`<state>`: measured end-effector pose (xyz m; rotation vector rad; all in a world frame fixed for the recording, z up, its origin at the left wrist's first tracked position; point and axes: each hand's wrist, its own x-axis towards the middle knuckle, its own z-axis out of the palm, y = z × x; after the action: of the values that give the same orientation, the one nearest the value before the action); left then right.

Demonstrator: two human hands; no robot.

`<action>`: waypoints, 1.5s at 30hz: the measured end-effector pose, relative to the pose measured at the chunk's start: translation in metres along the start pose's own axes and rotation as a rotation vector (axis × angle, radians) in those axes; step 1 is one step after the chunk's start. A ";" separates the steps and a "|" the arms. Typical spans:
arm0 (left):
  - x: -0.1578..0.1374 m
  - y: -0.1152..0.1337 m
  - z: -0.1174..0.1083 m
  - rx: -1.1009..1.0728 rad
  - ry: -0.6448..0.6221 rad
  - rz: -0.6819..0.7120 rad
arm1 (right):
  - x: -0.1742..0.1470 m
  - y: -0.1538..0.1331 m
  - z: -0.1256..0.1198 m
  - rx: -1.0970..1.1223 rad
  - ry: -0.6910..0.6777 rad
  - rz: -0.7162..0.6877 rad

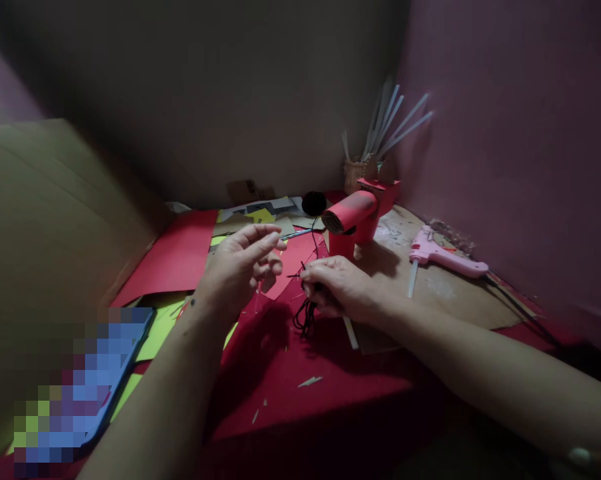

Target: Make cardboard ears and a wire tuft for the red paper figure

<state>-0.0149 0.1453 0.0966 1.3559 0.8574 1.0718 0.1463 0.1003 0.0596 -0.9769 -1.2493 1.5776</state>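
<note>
My right hand [337, 283] is closed in a pinch on black yarn [306, 317], which hangs below the fingers in loose loops. Short ends poke out beside the thumb. A strand runs up from there to a black ball of yarn [314, 203] at the back. To its left, my left hand [253, 257] is raised with its fingers loosely curled and apart, and I see nothing held in it. Just beyond my right hand stands a red paper-covered cardboard model [353, 217] with a rolled tube on its front.
A pink glue gun [447, 259] lies on a cardboard sheet [440, 303] at right, its cable trailing off. Glue sticks [395, 123] stand in a holder behind. Red paper [173, 257] and a blue-edged, pixelated object [95, 380] lie left. Paper scraps [310, 382] dot the red cloth.
</note>
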 end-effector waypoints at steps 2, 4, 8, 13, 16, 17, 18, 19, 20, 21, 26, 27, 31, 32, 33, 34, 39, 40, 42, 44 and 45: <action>0.000 -0.001 -0.002 0.161 -0.051 -0.091 | 0.002 0.002 -0.002 0.051 0.036 -0.013; -0.001 0.000 -0.001 0.292 -0.148 -0.152 | 0.004 0.003 -0.003 0.084 0.062 -0.021; -0.008 0.005 0.006 0.388 -0.214 -0.127 | 0.006 0.004 -0.004 0.121 0.087 -0.011; -0.015 0.011 0.014 0.493 -0.252 -0.037 | 0.007 0.005 -0.004 0.146 0.087 0.000; -0.015 0.012 0.012 0.501 -0.297 -0.005 | 0.007 0.006 -0.004 0.149 0.085 -0.026; -0.014 0.012 0.011 0.493 -0.312 -0.019 | 0.007 0.007 -0.004 0.151 0.081 -0.040; -0.012 0.012 0.008 0.483 -0.325 -0.042 | 0.007 0.007 -0.004 0.153 0.073 -0.053; -0.011 0.012 0.006 0.473 -0.331 -0.070 | 0.006 0.007 -0.004 0.156 0.065 -0.062; -0.010 0.012 0.003 0.465 -0.328 -0.100 | 0.006 0.006 -0.004 0.161 0.057 -0.067; -0.008 0.011 0.001 0.460 -0.315 -0.125 | 0.005 0.006 -0.004 0.166 0.047 -0.068; -0.006 0.005 0.002 0.445 -0.289 -0.161 | 0.003 0.003 -0.005 0.191 0.031 -0.065; -0.006 0.004 0.004 0.434 -0.295 -0.162 | 0.002 0.003 -0.006 0.194 0.031 -0.070; -0.008 0.002 0.008 0.406 -0.276 -0.173 | 0.003 0.004 -0.007 0.191 0.032 -0.108; -0.008 0.002 0.008 0.409 -0.271 -0.170 | 0.003 0.005 -0.007 0.185 0.029 -0.116; -0.008 0.002 0.009 0.416 -0.270 -0.164 | 0.003 0.005 -0.008 0.178 0.027 -0.122; -0.008 0.002 0.010 0.426 -0.268 -0.154 | 0.004 0.006 -0.008 0.171 0.025 -0.126; -0.008 0.000 0.016 0.529 -0.200 -0.124 | 0.004 0.008 -0.007 0.122 0.041 -0.143; -0.008 -0.001 0.017 0.541 -0.190 -0.117 | 0.004 0.008 -0.007 0.101 0.052 -0.151; -0.008 -0.001 0.017 0.554 -0.183 -0.102 | 0.003 0.008 -0.004 0.055 0.085 -0.164; -0.008 -0.001 0.017 0.563 -0.176 -0.111 | 0.002 0.007 -0.001 0.008 0.122 -0.174; -0.008 0.000 0.017 0.565 -0.169 -0.119 | 0.001 0.007 0.000 -0.014 0.137 -0.177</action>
<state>-0.0012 0.1322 0.0967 1.8042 1.1479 0.6278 0.1445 0.1008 0.0529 -0.9405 -1.2177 1.3447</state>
